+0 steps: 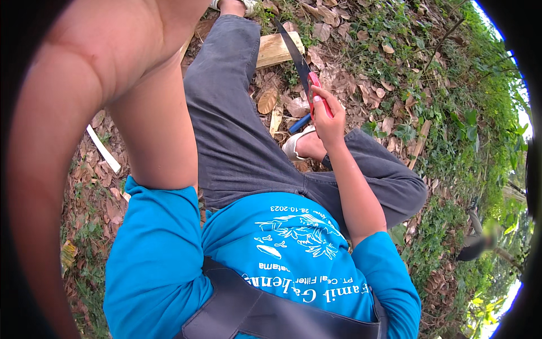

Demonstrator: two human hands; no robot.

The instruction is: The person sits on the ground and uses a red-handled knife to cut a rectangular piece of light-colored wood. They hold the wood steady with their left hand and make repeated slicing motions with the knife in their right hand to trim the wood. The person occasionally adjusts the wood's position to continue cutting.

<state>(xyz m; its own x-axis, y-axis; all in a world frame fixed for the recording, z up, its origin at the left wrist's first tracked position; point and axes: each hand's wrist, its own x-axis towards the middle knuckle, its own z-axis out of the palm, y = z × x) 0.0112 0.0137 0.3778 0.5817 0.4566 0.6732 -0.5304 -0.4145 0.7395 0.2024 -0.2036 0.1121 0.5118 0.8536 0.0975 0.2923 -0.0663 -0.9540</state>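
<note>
My right hand (328,120) is wrapped round the red handle of a pruning saw (297,55). The saw's dark, tapering blade points up and away, over the end of a pale split piece of wood (276,51) on the ground. My left hand (132,42) is raised very close to the view and fills the upper left. Its fingers run out of the picture or blur at the rim, so what it holds, if anything, cannot be seen. Below my right hand, a blue handle-like object (300,123) lies beside my light shoe (296,145).
I sit on ground covered with dry leaves and green plants, one leg stretched out and the other bent. A white strip (103,150) lies at the left. A thin length of wood (419,144) rests beyond my right knee. Another person (477,243) is at the far right.
</note>
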